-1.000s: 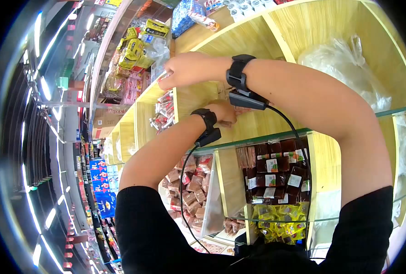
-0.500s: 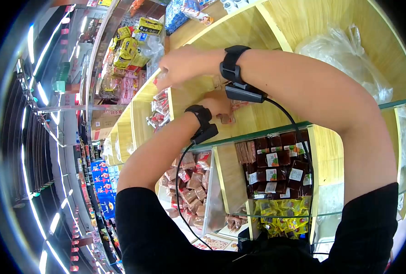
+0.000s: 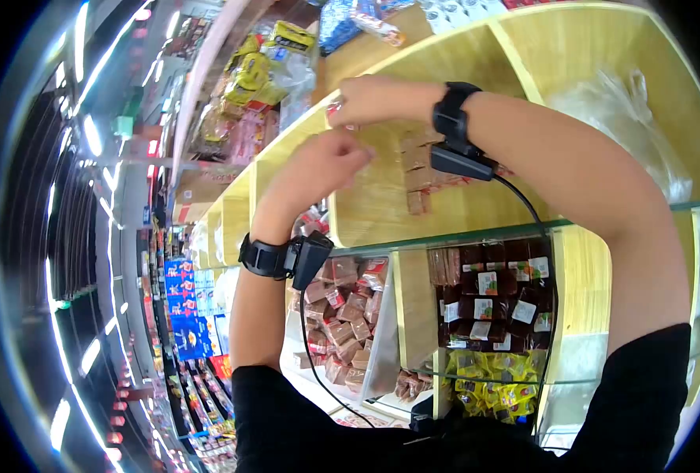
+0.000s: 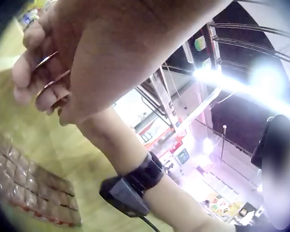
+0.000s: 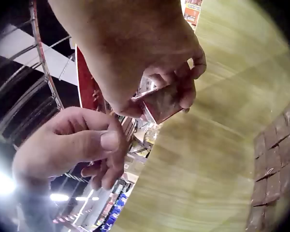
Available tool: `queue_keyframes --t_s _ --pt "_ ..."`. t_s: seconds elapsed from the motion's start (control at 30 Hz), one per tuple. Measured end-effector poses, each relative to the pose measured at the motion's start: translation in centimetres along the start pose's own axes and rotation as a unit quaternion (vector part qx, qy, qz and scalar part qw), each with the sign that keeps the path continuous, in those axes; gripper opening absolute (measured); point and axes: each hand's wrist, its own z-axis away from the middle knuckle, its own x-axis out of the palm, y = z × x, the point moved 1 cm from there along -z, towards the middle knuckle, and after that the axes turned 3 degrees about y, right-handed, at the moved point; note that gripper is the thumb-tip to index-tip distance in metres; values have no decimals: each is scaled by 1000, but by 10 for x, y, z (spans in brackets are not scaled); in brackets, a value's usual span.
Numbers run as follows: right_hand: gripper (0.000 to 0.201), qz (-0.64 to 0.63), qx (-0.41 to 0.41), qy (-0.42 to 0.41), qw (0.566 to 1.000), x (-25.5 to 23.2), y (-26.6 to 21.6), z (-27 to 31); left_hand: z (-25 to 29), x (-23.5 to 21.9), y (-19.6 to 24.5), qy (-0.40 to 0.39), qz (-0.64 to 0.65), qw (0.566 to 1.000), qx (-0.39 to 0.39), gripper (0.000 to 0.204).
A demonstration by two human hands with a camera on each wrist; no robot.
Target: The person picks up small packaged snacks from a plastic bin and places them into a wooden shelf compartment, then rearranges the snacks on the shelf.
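My right hand (image 3: 385, 101) is over the shelf compartment's upper left edge. In the right wrist view its fingers pinch a small brown block in clear wrap with red edging (image 5: 163, 104). My left hand (image 3: 318, 169) hovers just below and left of it, blurred, with fingers loosely curled and nothing seen in them. Its thumb and fingers (image 5: 94, 150) are close beside the right hand in the right wrist view. Rows of wrapped brown blocks (image 3: 417, 169) lie flat in the wooden compartment, partly hidden by the right wrist's camera. They also show in the left wrist view (image 4: 34, 186).
A glass edge (image 3: 460, 230) runs along the compartment's front. Below are a bin of loose wrapped blocks (image 3: 342, 323), dark labelled packs (image 3: 488, 288) and yellow packets (image 3: 492, 378). Plastic bags (image 3: 625, 118) fill the right compartment. A wooden divider (image 3: 515, 59) stands between compartments.
My left hand has left the blocks in the compartment and moved left and toward the right hand, uncovering the rows. My right hand stays near the upper edge; the head view has shifted slightly.
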Motion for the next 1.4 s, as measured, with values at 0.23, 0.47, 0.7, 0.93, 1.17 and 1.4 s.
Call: queue_keyframes --t_s 0.23,0.47,0.7,0.93,1.17,1.4 --pt "58 -182 -16 32 983 7 -3 -19 -2 -15 -31 316 -57 938 133 54" --pt "47 -329 67 -83 938 7 -17 -6 -13 -2 -28 317 10 931 179 62" --pt "43 -299 11 -98 949 5 -19 -5 -19 1 -40 308 143 933 121 55" --pt "63 -99 89 111 985 -6 -18 9 -36 41 -24 154 36 950 268 59" --pt "59 -18 18 187 982 1 -3 -4 -77 100 -6 -275 -140 909 281 49" --pt "70 -37 -6 152 988 -4 -17 7 -107 162 -19 -445 -99 861 225 30"
